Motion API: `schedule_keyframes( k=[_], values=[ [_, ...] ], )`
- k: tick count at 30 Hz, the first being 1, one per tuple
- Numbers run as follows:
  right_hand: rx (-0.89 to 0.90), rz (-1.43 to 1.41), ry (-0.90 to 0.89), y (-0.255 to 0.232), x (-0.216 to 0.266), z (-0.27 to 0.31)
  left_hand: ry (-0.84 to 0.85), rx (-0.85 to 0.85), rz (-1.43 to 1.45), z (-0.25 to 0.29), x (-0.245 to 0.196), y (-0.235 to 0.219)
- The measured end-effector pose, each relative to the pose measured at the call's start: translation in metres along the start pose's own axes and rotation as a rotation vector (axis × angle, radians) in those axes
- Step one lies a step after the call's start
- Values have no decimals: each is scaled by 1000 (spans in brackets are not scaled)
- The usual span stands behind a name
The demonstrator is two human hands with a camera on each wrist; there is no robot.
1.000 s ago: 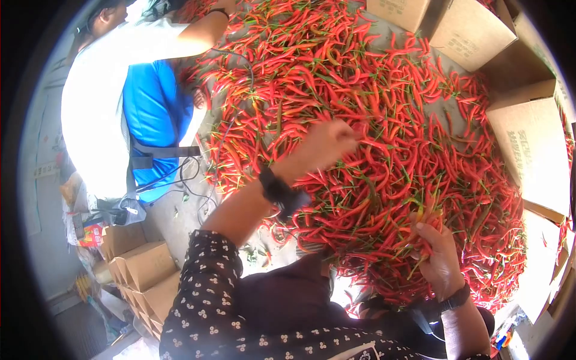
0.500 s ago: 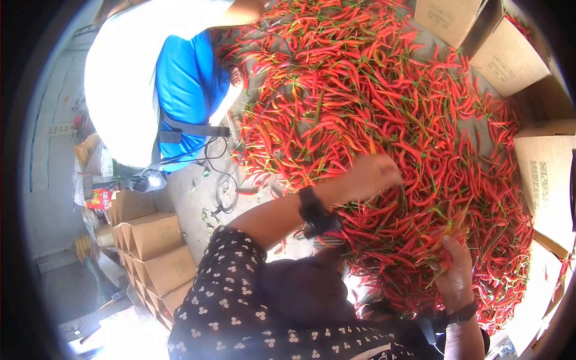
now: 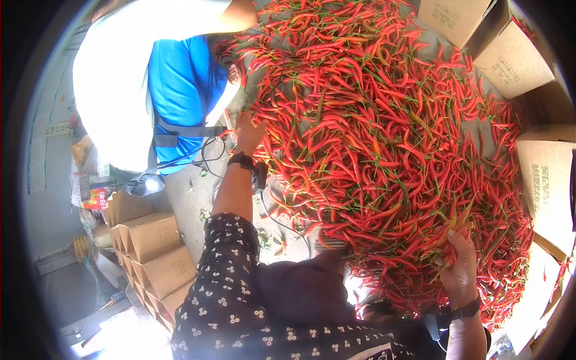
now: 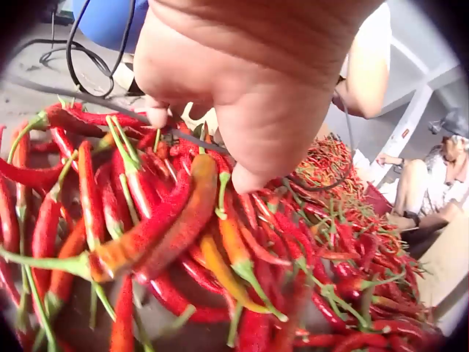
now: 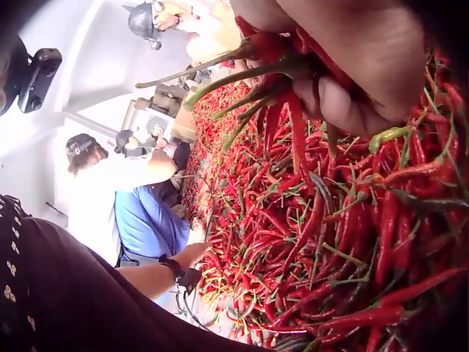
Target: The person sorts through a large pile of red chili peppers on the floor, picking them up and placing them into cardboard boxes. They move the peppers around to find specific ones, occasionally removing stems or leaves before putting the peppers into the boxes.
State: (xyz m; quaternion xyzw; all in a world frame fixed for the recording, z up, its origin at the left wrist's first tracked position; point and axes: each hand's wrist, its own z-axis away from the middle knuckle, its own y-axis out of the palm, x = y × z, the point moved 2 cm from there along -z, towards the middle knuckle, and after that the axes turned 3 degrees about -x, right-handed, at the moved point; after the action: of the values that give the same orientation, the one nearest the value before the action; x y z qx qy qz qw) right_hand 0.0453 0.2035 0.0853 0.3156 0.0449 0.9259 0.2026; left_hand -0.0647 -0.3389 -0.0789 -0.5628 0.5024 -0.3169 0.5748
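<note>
At the left edge of a broad heap of red chili peppers (image 3: 372, 132), my left hand (image 3: 247, 133) reaches down near a crouching person's blue-clad leg. In the left wrist view its thumb (image 4: 249, 180) points down at the peppers, apart from the one other fingertip that shows; the remaining fingers are hidden behind the palm. A dark cable (image 4: 201, 139) runs across the peppers by the thumb. My right hand (image 3: 461, 264) grips a bunch of chili peppers (image 3: 450, 231) over the near right part of the heap. Their green stems (image 5: 227, 81) stick out past the curled fingers.
A person in a white top and blue bottoms (image 3: 186, 90) crouches at the left. Brown cartons (image 3: 153, 240) stand stacked at lower left. More cartons (image 3: 543, 186) line the right side. A black cable (image 3: 207, 159) loops on the floor beside the heap.
My left hand has swung from over the middle of the heap to its left edge. The right hand keeps its bunch of chili peppers. The head view has shifted left since the first frame.
</note>
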Motion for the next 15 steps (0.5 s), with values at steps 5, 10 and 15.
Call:
schedule_keyframes(
  k=[5, 10, 15],
  values=[
    [-31, 14, 6, 3, 1, -3, -315, 209, -31, 8, 2, -9],
    [5, 24, 2, 2, -1, -4, -335, 328, 32, 26, -38, -27],
    [-10, 25, 33, 6, 0, -1, -198, 629, 726, 60, -117, -57]
  ],
)
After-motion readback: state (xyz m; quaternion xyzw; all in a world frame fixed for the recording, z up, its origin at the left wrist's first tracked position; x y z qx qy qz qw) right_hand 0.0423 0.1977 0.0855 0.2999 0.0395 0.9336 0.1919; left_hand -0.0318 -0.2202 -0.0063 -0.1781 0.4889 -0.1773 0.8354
